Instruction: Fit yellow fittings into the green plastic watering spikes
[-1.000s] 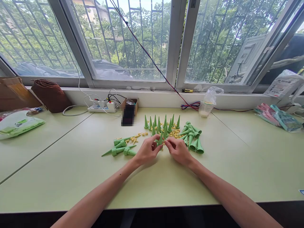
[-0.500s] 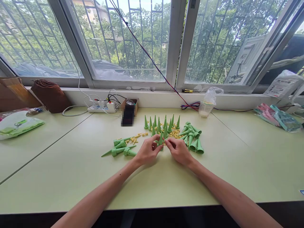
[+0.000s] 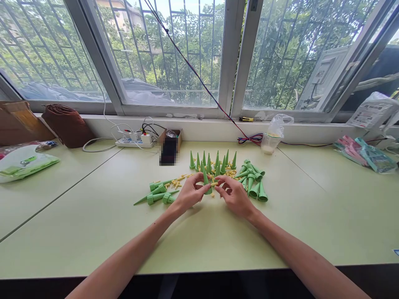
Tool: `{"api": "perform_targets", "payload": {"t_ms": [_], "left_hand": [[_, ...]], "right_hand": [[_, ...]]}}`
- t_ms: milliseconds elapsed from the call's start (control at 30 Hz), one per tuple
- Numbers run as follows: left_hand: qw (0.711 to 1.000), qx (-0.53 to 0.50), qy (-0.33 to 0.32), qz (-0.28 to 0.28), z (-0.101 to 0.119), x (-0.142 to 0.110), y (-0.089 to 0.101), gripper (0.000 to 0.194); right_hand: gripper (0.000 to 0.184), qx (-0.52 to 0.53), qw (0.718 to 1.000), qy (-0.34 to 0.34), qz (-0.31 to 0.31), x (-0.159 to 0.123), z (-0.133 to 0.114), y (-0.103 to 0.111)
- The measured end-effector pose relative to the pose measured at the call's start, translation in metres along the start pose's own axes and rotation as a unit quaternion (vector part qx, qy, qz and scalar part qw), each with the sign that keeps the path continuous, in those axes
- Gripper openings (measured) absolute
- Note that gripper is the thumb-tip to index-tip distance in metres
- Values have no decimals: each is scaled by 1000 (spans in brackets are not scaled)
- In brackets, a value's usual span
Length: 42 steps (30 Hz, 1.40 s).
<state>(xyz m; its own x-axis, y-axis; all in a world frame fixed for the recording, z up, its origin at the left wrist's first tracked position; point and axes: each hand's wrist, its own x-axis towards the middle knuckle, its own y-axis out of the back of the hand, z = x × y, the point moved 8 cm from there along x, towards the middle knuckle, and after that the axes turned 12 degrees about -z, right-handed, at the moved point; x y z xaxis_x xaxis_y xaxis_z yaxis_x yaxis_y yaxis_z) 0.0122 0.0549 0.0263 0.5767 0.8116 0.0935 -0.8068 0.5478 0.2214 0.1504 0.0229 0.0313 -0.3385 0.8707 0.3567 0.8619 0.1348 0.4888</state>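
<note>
My left hand [image 3: 190, 192] grips a green plastic watering spike [image 3: 206, 179] between thumb and fingers, its tip pointing up and leaning slightly left. My right hand [image 3: 233, 196] is close beside it, thumb and fingertips pinched at a small yellow peg [image 3: 214, 184] that reaches toward the spike's side. Whether the peg's end touches the spike I cannot tell. Another yellow peg [image 3: 213, 194] lies on the table just below. Behind both hands, several green spikes [image 3: 191, 160] stand upright among scattered yellow pegs [image 3: 230, 174].
Several green spikes [image 3: 156, 197] lie on the table left of my hands, and a pile of them [image 3: 251, 181] lies to the right. Farther back are a power strip [image 3: 134, 143], a small cardboard box [image 3: 179, 139] and a plastic cup [image 3: 269, 143] with a bag.
The spike in my left hand has shifted a little left and now tilts. My right hand's fingers have opened slightly, and the yellow peg now shows between the hands.
</note>
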Motion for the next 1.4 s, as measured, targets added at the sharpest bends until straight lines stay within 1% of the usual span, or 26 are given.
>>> {"api": "perform_targets", "payload": {"t_ms": [267, 500, 667, 800, 1000, 1200, 1400], "left_hand": [[1000, -15, 15, -4, -1, -1, -2, 36], [1000, -21, 20, -11, 0, 0, -6, 35], [1000, -17, 16, -11, 0, -1, -6, 34], [1000, -6, -3, -15, 2, 0, -6, 34], [999, 18, -22, -18, 3, 0, -6, 33], [999, 36, -25, -19, 6, -1, -7, 29], [998, 59, -26, -17, 9, -2, -8, 31]], "right_hand": [[30, -3, 999, 39, -4, 0, -3, 0], [29, -26, 999, 45, -8, 0, -3, -1], [26, -22, 999, 37, -7, 1, -1, -2], [24, -25, 999, 21, -5, 1, 2, -2], [24, -29, 999, 14, -8, 1, 3, -3], [21, -39, 999, 9, -23, 1, 1, -4], [24, -52, 998, 11, -33, 2, -2, -6]]}}
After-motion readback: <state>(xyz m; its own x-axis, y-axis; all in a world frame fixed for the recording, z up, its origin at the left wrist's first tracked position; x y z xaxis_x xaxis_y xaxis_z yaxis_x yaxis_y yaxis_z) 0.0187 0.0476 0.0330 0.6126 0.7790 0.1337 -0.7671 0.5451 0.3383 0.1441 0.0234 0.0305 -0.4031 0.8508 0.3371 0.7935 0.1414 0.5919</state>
